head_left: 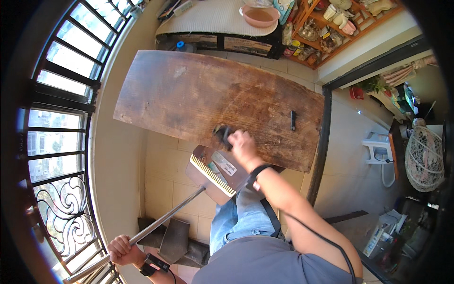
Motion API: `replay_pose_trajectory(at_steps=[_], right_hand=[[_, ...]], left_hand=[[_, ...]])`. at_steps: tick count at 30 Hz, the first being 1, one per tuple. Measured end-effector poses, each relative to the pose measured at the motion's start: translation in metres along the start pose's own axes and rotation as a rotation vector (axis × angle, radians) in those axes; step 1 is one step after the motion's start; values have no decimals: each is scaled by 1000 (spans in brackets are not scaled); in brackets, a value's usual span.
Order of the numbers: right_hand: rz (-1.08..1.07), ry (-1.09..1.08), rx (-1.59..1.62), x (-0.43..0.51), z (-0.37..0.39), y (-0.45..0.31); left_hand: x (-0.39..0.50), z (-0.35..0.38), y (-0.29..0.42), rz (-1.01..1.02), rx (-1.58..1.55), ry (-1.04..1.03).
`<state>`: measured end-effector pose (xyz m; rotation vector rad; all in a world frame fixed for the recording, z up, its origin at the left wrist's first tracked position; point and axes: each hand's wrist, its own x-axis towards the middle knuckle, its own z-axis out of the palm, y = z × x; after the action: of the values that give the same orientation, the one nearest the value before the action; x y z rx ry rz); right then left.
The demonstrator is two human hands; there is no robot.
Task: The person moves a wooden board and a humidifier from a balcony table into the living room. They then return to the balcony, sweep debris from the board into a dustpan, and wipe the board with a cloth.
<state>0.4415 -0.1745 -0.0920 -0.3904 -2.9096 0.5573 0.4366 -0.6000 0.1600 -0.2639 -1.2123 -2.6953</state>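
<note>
My left hand point(121, 249) is closed around the metal handle point(166, 214) of a dustpan, at the lower left. The dustpan point(214, 175) has a pale comb edge, holds some litter and lies against the near edge of a worn wooden table point(198, 88). Over that edge my right hand point(243, 143) grips a dark object point(223, 135), blurred, perhaps a brush; its kind cannot be told. It is at the tabletop just above the dustpan. A black lighter-like object point(293, 120) lies on the table, right of my right hand.
Beyond the table stand a cloth-covered cabinet point(209, 21) with a pink basin point(260, 17) and a wooden shelf point(319, 53) full of goods. Barred windows point(60, 131) line the left. Dark mats point(175, 241) lie on the floor. A white stool point(377, 147) is beyond the door frame at right.
</note>
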Motion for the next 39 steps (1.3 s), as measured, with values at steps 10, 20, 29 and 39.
replay_pose_trajectory(at_steps=[10,20,29,39], right_hand=[[378,-122,583,-65,-25,-5],[889,-73,81,-89,-153,171],[753,-68,-102,1,-112,185],[768,-70,-27,32,-61,199]], left_hand=[[0,6,24,-11,10,-109],[13,11,-4,-21,79,-66],[1,4,-22,38,147,-50],[-24,-10,18,210,187,130]])
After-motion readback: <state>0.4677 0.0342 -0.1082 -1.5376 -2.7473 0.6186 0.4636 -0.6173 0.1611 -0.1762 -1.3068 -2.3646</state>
